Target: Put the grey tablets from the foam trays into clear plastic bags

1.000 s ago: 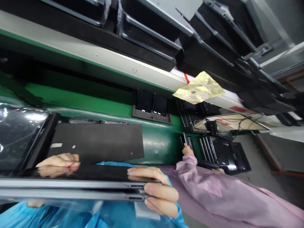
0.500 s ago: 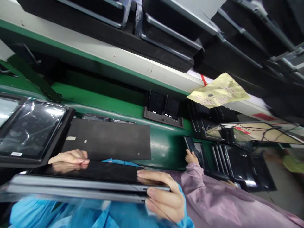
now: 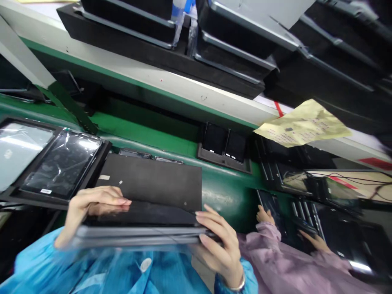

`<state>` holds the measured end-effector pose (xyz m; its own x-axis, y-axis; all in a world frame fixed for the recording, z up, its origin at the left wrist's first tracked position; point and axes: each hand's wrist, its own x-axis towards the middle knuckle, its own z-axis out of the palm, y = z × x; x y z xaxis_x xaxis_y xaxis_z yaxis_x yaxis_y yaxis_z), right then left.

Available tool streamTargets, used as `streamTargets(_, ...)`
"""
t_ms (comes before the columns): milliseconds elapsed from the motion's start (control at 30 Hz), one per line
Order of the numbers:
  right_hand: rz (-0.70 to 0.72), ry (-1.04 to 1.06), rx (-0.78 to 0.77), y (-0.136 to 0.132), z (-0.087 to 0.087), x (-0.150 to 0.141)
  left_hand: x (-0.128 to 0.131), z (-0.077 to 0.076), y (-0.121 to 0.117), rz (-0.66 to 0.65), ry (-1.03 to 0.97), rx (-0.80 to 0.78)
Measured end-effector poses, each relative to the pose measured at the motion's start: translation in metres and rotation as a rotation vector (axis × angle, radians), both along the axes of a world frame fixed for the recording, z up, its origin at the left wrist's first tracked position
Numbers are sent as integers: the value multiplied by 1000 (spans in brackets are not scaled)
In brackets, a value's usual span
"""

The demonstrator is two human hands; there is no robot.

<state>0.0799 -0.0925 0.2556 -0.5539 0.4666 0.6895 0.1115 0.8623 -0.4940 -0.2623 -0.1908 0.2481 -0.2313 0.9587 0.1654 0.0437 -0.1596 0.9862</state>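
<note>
I hold a flat dark tablet-like device (image 3: 143, 226) level in front of my chest, its grey edge towards me. My left hand (image 3: 92, 206) grips its left end, fingers curled over the top face. My right hand (image 3: 219, 245) clasps its right end, fingers over the top and thumb side underneath. Both my sleeves are blue. Just beyond the device lies a dark foam pad (image 3: 153, 179) on the green bench (image 3: 220, 192).
Black trays with film-covered screens (image 3: 61, 163) sit at the left. A small black holder with two units (image 3: 225, 148) stands behind the pad. A co-worker in a pink sleeve (image 3: 275, 253) handles devices at the right. Shelves of black trays (image 3: 232, 53) hang overhead, with a yellow paper (image 3: 303, 124).
The view has tilted down and shifted left. The device has moved a little lower and closer to my chest, with both hands still on its ends. The co-worker's hands moved right.
</note>
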Motion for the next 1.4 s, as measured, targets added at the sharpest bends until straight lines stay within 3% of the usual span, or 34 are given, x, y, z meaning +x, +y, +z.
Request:
streamTargets(67, -8, -53, -3, -1, 0, -12, 9, 23, 8, -92, 258, 148)
streamTargets(133, 16, -28, -147, -4, -3, -28, 21, 40, 17, -114, 612, 358)
streamTargets(200, 5, 104, -321, -6, -9, -45, 35, 51, 26, -78, 839, 489)
streamTargets(267, -11, 276, -388, -6, -16, -57, 46, 59, 32, -45, 860, 501)
streamTargets(400, -47, 494, -392, -5, -24, -61, 53, 62, 31, -93, 688, 376)
streamTargets(500, -54, 538, -471, -7, -30, -55, 43, 41, 21, -51, 515, 324)
streamTargets(633, -10, 605, -623, -10, -43, -48, 26, -16, 9, -2, 204, 124)
streamTargets(767, -29, 643, -659, -7, -52, -49, 32, -67, 8, -1, 80, -118)
streamTargets(867, -76, 681, -652, -4, -53, -53, 50, -90, 14, -23, -51, -229)
streamTargets(967, -90, 731, -689, 0, -55, -55, 67, -97, 19, 21, -244, -224)
streamTargets(1033, -82, 753, -707, 4, -61, -53, 73, -92, 20, 89, -364, -159)
streamTargets(1133, -74, 706, -766, 7, -76, -49, 68, -68, 24, 164, -450, -17)
streamTargets(1300, -82, 609, -913, -7, -102, -54, 46, -10, 31, 110, -277, 154)
streamTargets(1400, -90, 563, -986, -16, -114, -57, 43, 11, 28, 76, -154, 187)
